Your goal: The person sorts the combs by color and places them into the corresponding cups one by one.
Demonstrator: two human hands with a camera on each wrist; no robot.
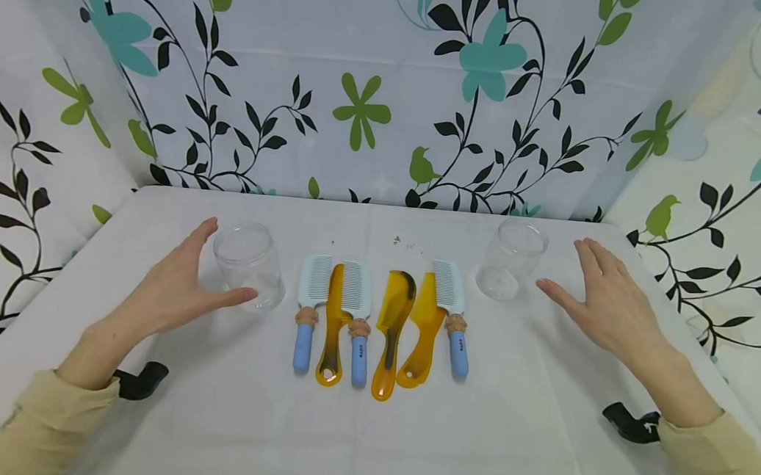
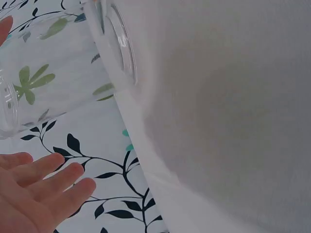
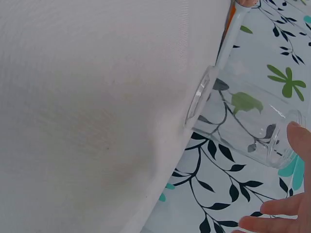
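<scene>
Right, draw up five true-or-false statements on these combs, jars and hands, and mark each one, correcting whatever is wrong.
1. Six combs lie between the left jar and the right jar. True.
2. Every comb has a blue handle. False: three are amber combs, handles included.
3. Both jars stand upright on the table. True.
4. The left hand grips a comb. False: it is beside the left jar, thumb spread from the fingers, holding no comb.
5. The right hand holds nothing. True.
</scene>
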